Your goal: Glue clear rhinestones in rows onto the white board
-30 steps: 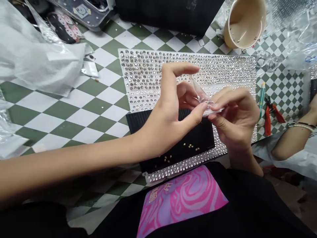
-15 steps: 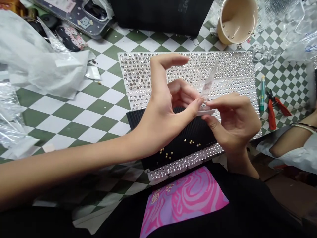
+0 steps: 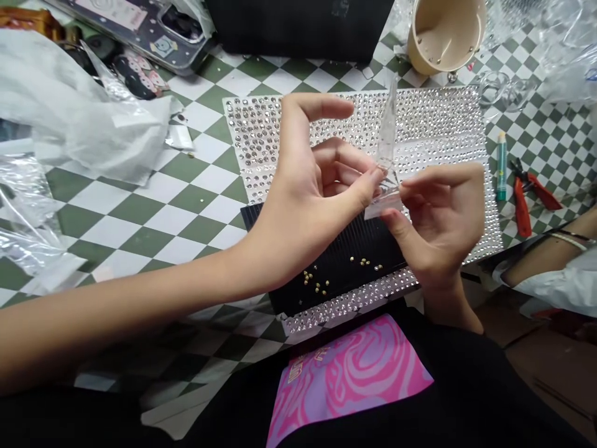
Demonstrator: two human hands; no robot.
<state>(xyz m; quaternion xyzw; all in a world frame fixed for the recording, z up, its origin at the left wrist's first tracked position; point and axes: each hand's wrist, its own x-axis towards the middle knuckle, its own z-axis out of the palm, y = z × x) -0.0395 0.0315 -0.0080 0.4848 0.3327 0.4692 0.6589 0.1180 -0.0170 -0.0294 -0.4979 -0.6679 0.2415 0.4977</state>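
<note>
A small clear plastic bag (image 3: 387, 140) is held between my two hands above a black ridged tray. My left hand (image 3: 321, 186) pinches the bag's near end between thumb and fingers, its index finger raised and bent. Thumb and index finger of my right hand (image 3: 436, 218) close on the right side of the same bag. What the bag contains is too small to make out. On the black tray (image 3: 291, 298) lie several tiny gold-coloured stones (image 3: 321, 287). Beneath the tray is a sheet of rhinestones (image 3: 256, 130).
Red-handled pliers (image 3: 523, 208) and a green pen-like tube (image 3: 501, 168) lie to the right. A beige cup (image 3: 448, 37) stands at the back, beside a black box (image 3: 298, 28). A phone (image 3: 149, 34) and white wrapping (image 3: 84, 118) lie at left. Another person's arm (image 3: 555, 252) shows at right.
The bag has swung more upright, and its lower edge now tilts open to view between my fingers. My right hand has shifted slightly; my left hand has hardly moved.
</note>
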